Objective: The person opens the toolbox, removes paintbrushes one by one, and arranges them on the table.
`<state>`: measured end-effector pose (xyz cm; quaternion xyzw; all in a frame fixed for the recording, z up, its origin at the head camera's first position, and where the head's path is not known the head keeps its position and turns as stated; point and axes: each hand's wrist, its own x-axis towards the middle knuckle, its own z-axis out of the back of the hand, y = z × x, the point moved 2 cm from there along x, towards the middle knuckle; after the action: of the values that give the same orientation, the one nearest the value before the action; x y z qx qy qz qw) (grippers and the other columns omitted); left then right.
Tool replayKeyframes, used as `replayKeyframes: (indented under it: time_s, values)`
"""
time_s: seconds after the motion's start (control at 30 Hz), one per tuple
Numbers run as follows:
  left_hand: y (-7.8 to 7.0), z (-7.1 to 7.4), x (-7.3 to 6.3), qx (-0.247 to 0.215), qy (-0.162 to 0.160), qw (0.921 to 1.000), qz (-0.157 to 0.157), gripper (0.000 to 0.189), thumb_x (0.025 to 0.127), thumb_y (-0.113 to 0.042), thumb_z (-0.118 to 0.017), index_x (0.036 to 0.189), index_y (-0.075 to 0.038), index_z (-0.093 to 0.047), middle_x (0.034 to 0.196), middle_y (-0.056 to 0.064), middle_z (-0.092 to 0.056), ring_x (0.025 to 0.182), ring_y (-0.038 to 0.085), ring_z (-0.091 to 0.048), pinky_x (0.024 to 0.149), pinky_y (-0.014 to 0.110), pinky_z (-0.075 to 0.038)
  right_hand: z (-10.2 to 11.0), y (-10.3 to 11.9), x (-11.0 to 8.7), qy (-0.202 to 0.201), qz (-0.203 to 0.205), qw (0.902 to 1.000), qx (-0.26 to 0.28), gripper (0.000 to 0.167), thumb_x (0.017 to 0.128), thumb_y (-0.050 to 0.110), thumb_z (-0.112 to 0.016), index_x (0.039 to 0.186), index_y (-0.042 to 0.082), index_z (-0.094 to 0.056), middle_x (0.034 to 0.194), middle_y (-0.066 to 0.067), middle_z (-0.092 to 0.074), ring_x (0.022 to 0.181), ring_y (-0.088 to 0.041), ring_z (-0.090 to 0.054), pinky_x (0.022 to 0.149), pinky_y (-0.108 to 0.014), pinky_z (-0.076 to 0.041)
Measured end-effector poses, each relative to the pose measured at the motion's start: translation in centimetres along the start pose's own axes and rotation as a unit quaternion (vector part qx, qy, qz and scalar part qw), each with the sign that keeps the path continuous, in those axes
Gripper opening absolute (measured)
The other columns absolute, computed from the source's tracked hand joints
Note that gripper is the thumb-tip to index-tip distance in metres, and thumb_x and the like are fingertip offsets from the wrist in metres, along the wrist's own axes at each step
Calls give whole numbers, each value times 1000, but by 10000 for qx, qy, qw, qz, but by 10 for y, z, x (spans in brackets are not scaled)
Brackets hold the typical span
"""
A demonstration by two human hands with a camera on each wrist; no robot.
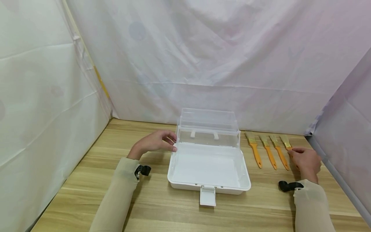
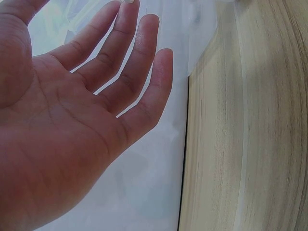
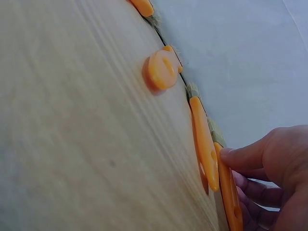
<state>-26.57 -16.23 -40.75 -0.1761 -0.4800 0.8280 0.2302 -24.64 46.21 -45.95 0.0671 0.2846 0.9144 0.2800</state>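
A white plastic box (image 1: pixel 207 167) with its clear lid (image 1: pixel 208 120) swung up stands on the table, its front latch (image 1: pixel 207 196) hanging down. My left hand (image 1: pixel 155 141) is at the left side of the box, fingertips right by the lid's edge; in the left wrist view its fingers are spread and slightly bent. Over on the right, my right hand (image 1: pixel 307 160) pinches the orange handle of the rightmost paintbrush (image 3: pixel 230 192) between thumb and fingers. That brush's pale bristles point toward the back curtain.
Left of the held brush, more paintbrushes lie in a row: a wider one (image 1: pixel 255 151), a narrower one (image 1: pixel 269 152) and another (image 1: pixel 279 153). A pale curtain (image 1: pixel 203 64) rises behind the wooden table (image 1: pixel 162 209), with more cloth at both sides.
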Motion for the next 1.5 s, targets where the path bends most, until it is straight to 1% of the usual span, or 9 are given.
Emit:
replayKeyframes:
  time_s: [0.37,0.53,0.8,0.97,1.2,1.4,1.5]
  values:
    - [0,-1,0,51,0,10000,41,43,94,-27,-91,127,-9,-71,127,7,-72,121,26,-71,107,47,-55,1,-3,0,45,21,10000,-55,48,109,36,-68,133,-6,-72,131,-33,-67,100,-47,-60,66,-48,-46]
    - [-1,0,-1,55,4,10000,39,43,94,-27,-90,128,-9,-71,128,8,-72,121,27,-71,107,48,-55,1,-2,0,55,34,9999,-103,48,109,36,-67,133,-5,-72,134,-33,-67,108,-51,-59,68,-49,-46]
    - [0,0,0,50,-13,10000,39,43,94,-27,-91,128,-9,-71,128,8,-72,121,27,-71,107,47,-55,1,-2,1,75,62,9999,-128,49,109,37,-66,135,-4,-72,136,-33,-66,113,-54,-58,71,-53,-48]
    - [0,0,0,65,-15,10000,35,42,94,-26,-90,127,-9,-72,128,8,-72,121,27,-71,107,47,-55,1,-2,1,115,51,9999,-107,50,109,38,-66,135,-4,-72,135,-33,-66,112,-54,-58,71,-53,-47]
    - [-1,0,0,52,7,10000,45,41,94,-26,-90,126,-10,-72,128,8,-71,121,27,-71,107,48,-55,1,0,-2,81,19,9999,-143,50,109,38,-65,136,-4,-72,138,-33,-65,115,-55,-57,73,-56,-49]
    - [-1,0,-1,42,10,10000,53,41,94,-25,-90,127,-9,-72,127,8,-72,121,27,-71,107,48,-55,2,1,-3,86,-3,9998,-151,51,110,38,-64,137,-4,-71,138,-33,-65,115,-54,-58,72,-55,-49]
    - [-1,0,-1,39,18,10000,40,40,94,-24,-90,126,-9,-71,127,8,-71,121,27,-71,107,47,-55,2,1,-2,109,-16,9998,-141,52,109,39,-64,138,-4,-71,140,-33,-64,118,-56,-56,77,-58,-49]
